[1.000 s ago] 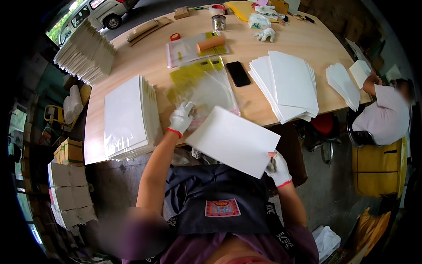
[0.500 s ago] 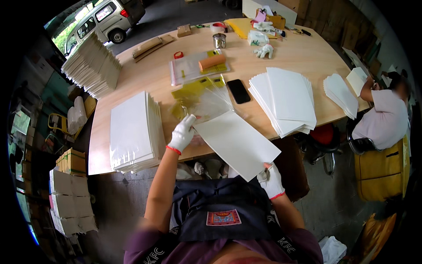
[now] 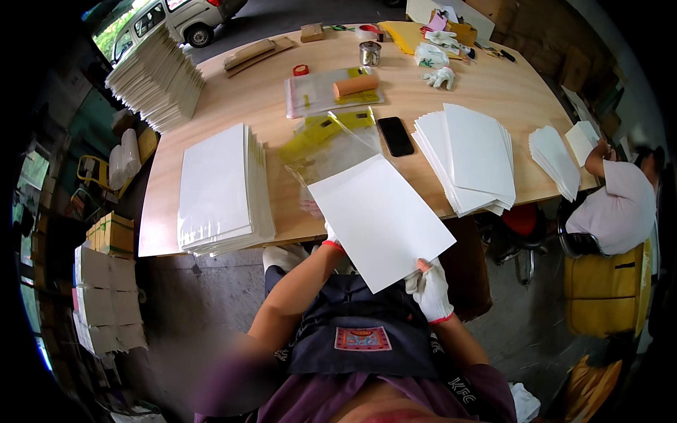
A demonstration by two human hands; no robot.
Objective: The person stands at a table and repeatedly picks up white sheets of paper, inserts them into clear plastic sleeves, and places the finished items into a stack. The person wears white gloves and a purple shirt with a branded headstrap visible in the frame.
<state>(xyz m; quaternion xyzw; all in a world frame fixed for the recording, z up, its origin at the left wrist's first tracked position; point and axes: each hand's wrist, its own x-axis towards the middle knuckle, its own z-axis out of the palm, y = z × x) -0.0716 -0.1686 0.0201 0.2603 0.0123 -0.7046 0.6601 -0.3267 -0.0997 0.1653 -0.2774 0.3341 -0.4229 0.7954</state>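
A white rectangular sheet of card [image 3: 384,218] is held tilted over the table's near edge. My right hand [image 3: 431,289], in a white glove with a red cuff, grips its lower right corner, bare thumb on top. My left hand [image 3: 330,238], also gloved, reaches under the left edge of the card; its fingers are hidden. Just beyond lie clear plastic bags with yellow printing [image 3: 331,144], partly covered by the card. A stack of white cards in clear film [image 3: 215,183] stands to the left, and a fanned pile of white cards [image 3: 479,151] to the right.
A black phone [image 3: 395,136] lies beyond the card. Farther back are more bags [image 3: 303,99] under an orange-brown roll [image 3: 355,86], a metal cup [image 3: 369,53] and white gloves [image 3: 440,77]. A tall stack [image 3: 155,77] stands far left. A co-worker [image 3: 612,190] sits at right.
My left hand has moved from the card's upper left corner down and under its left edge. The card has turned somewhat more face-on. My right hand keeps its grip. The view has shifted slightly.
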